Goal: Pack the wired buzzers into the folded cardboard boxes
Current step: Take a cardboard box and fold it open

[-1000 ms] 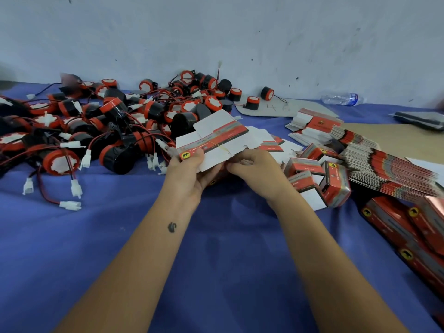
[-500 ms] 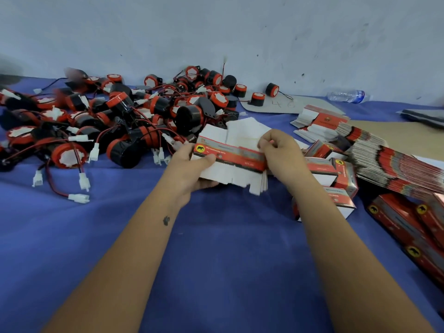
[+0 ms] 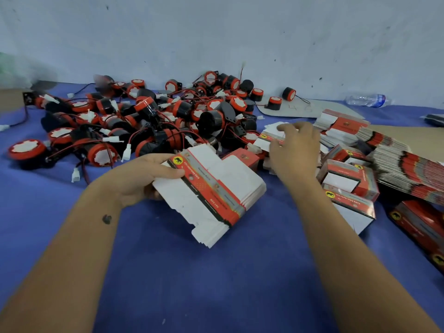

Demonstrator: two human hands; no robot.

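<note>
Left hand (image 3: 141, 179) grips a stack of flat boxes (image 3: 213, 191); right hand (image 3: 296, 150), fingers curled, reaches more (image 3: 269, 138) — gather them squarely, edges aligned.

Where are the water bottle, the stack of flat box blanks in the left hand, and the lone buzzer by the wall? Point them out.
water bottle (image 3: 367, 100), head view, clear body.
stack of flat box blanks (image 3: 216, 188), head view, red printed band.
lone buzzer (image 3: 289, 93), head view, black side.

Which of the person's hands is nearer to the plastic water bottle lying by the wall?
Right. The right hand rests on flat cartons in front of the water bottle, well short of it. The left hand grips a stack of flat cartons farther to the left.
</note>
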